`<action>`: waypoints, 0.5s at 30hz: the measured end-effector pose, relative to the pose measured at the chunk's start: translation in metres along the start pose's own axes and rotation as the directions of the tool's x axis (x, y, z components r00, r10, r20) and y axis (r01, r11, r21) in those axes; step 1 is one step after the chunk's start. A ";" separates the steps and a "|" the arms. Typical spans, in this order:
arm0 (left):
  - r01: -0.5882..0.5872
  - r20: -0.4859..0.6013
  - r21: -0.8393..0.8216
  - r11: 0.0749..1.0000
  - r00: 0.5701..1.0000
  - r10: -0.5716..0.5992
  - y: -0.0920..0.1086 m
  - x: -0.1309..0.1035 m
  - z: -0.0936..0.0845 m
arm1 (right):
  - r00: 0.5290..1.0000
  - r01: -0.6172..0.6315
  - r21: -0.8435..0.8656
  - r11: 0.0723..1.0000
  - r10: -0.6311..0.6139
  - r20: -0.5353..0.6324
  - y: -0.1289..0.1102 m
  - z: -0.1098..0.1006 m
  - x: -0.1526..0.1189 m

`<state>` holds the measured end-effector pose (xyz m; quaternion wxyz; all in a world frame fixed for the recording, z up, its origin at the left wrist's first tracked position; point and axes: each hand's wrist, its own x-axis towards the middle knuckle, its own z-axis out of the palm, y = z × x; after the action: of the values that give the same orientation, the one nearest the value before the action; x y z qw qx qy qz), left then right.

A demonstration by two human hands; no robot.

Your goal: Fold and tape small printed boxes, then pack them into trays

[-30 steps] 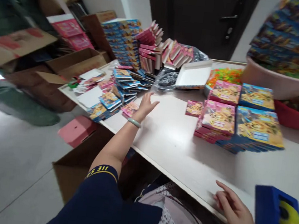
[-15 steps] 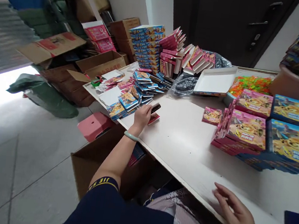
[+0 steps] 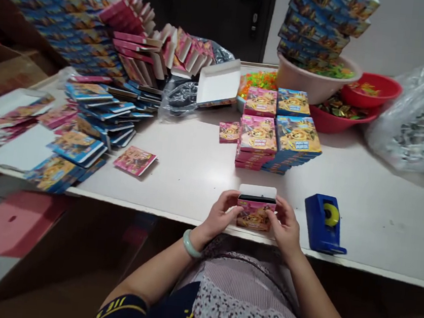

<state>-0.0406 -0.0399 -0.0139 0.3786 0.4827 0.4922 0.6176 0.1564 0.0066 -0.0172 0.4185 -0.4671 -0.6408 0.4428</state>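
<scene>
Tabletop (image 3: 189, 159), tape dispenser (image 3: 318, 226) near held box (image 3: 255, 216)

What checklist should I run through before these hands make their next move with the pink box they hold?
1. Left hand holding the pink box: ok, gripping one side.
2. Right hand holding it too: ok, on the opposite side.
3. White flap folded down: not ok, it stands up.
4. What is inside the box: cannot tell, only something dark shows at the opening.
5. Tape dispenser nearby: ok, on the table beside the right hand.
</scene>
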 end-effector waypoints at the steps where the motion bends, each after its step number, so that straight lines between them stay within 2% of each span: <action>1: -0.001 0.015 0.042 0.999 1.000 0.000 -0.004 -0.004 0.002 | 1.000 -0.007 -0.014 1.000 0.007 0.025 0.002 -0.004 -0.002; 3: -0.027 0.045 0.162 0.986 0.999 0.020 -0.003 -0.007 0.004 | 0.997 0.019 -0.035 0.999 -0.016 0.080 0.001 -0.012 -0.002; 5: -0.119 0.087 0.271 0.955 0.991 0.099 0.003 -0.003 0.005 | 0.989 0.094 -0.046 0.994 -0.088 0.117 -0.004 -0.017 0.003; 7: -0.196 0.109 0.329 0.924 0.980 0.169 0.010 0.006 0.006 | 0.982 0.156 -0.075 0.985 -0.146 0.119 -0.011 -0.019 0.010; 8: -0.191 0.096 0.330 0.924 0.981 0.169 0.013 0.010 0.007 | 0.983 0.156 -0.081 0.984 -0.148 0.105 -0.014 -0.018 0.014; 12: -0.024 0.000 0.196 0.980 1.000 0.024 0.018 0.018 0.009 | 0.998 -0.041 0.093 0.995 0.037 0.049 -0.020 -0.016 0.025; 13: -0.014 0.000 0.181 0.983 1.000 0.014 0.018 0.018 0.008 | 0.995 -0.081 0.137 0.987 0.074 0.060 -0.021 -0.016 0.026; 15: -0.078 0.059 0.183 0.980 0.996 0.068 0.020 0.017 0.005 | 0.992 -0.085 0.144 0.986 0.069 0.109 -0.024 -0.020 0.024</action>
<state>-0.0394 -0.0273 0.0093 0.3218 0.5497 0.5194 0.5697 0.1646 0.0292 0.0134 0.4007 -0.4354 -0.6084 0.5289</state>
